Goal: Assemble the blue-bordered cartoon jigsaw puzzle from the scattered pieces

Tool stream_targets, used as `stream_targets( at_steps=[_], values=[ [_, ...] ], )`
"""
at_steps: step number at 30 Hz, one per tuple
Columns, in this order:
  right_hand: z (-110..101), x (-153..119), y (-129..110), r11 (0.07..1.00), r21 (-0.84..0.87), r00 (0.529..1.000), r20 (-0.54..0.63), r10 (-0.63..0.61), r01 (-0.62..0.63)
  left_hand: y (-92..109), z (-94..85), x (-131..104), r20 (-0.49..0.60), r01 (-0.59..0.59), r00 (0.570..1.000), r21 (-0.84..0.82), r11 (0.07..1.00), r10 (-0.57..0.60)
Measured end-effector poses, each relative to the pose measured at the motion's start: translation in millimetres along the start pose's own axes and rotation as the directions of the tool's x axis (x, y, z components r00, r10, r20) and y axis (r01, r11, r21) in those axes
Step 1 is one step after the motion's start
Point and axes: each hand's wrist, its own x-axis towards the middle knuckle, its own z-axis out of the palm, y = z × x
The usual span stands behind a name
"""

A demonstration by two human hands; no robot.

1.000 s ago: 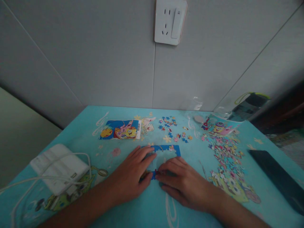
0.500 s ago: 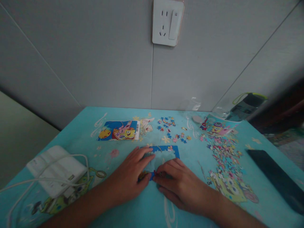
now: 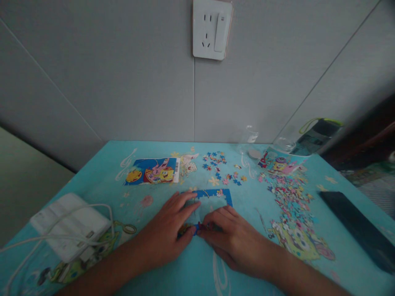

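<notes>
A partly joined jigsaw border (image 3: pixel 212 193) lies flat on the table, its blue top edge and right corner showing. My left hand (image 3: pixel 171 226) rests over its left side with fingers spread, the thumb on the lower edge pieces. Opposite it, my right hand (image 3: pixel 230 234) has its fingers pinched on a small blue puzzle piece (image 3: pixel 196 229) at the lower edge, beside my left thumb. The fingers hide much of the border's left side and lower right part.
A picture card (image 3: pixel 152 170) lies behind my left hand, with loose pieces (image 3: pixel 214 158) to its right. Many more pieces (image 3: pixel 291 195) spread at the right, near a black flat object (image 3: pixel 354 226). A white power strip (image 3: pixel 70 226) with a cable sits at the left.
The view has shifted slightly. Both hands stay at the lower edge of the border, with hardly any movement.
</notes>
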Motion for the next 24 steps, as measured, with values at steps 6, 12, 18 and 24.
stream_targets(
  at_steps=[6, 12, 18, 24],
  values=[
    [7.6, -1.0, 3.8, 0.999, -0.034, 1.000, -0.023, -0.013, 0.012, 0.0, -2.1, 1.4, 0.005, -0.003, 1.000, -0.001, 1.000, 0.003],
    [8.4, -0.3, 3.4, 0.998, -0.057, 0.999, -0.043, -0.013, 0.011, -1.7, -0.5, 1.4, -0.010, -0.007, 1.000, -0.030, 1.000, 0.007],
    [6.9, 0.3, 2.0, 0.998, -0.058, 0.999, -0.050, -0.012, 0.009, -0.1, -1.2, 1.9, -0.010, -0.003, 1.000, -0.051, 0.999, 0.003],
    [3.6, -1.6, 4.7, 1.000, -0.018, 0.998, -0.070, 0.002, -0.004, -3.3, 0.7, 3.3, -0.051, -0.013, 0.999, -0.099, 0.995, 0.008]
  ],
)
